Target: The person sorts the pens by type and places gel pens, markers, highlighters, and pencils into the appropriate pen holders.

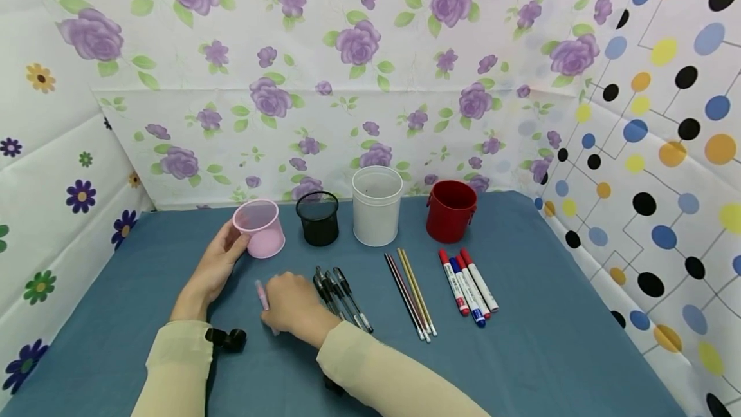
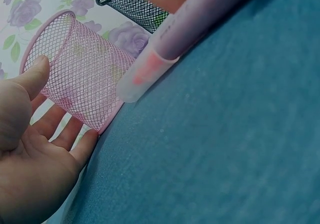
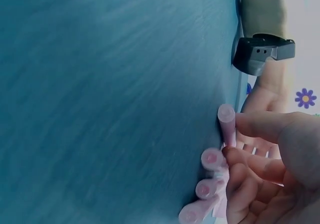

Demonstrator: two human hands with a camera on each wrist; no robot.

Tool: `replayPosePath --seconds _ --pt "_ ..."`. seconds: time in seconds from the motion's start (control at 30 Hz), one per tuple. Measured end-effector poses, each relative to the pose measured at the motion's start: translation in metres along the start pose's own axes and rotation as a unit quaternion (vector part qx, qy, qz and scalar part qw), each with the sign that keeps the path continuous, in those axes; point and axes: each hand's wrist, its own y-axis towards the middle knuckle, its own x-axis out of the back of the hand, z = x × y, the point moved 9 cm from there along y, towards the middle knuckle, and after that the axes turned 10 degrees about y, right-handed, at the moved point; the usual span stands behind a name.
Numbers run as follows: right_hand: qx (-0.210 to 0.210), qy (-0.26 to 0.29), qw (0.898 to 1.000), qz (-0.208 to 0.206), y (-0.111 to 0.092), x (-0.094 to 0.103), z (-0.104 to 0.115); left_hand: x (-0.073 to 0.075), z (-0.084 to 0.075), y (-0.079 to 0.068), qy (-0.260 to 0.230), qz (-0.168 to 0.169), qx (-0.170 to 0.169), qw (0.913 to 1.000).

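Two-handed in the head view, leaning both forearms over the worktop (image 1: 521,352). Stretching up from the lower left with the left hand (image 1: 213,266), loosely gripping the left side of the pink mesh cup (image 1: 266,238), standing left of the black mesh cup (image 1: 320,229). Slanting in from the lower right with the right hand (image 1: 296,306), knuckles up, partly covering the pink pen (image 1: 262,295) and hiding the fingertips. In the left wrist view, setting thumb near the rim and parted fingers nearer the base; running the pen off at the top. In the right wrist view, pinching the pen between thumb and forefinger, showing three more pink pens (image 3: 212,159) beside it, partly hidden.
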Motion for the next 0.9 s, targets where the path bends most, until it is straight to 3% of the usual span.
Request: replayPosePath --seconds 0.2,0.5,0.7,0.9 --pt "-0.003 -0.017 1.000 0.007 0.002 -0.002 0.004 0.000 0.001 0.000 -0.002 0.002 0.002 1.0000" --pt "-0.018 0.011 1.000 0.012 0.001 0.000 0.001 0.000 0.001 0.001 0.000 0.002 -0.009 1.0000" --pt "-0.016 0.043 0.999 0.009 -0.002 0.004 0.000 0.002 0.002 -0.002 0.001 0.002 -0.005 1.0000" --pt "-0.041 0.128 0.991 0.009 -0.006 0.012 -0.010 0.001 0.003 0.000 0.004 0.006 -0.003 1.0000"
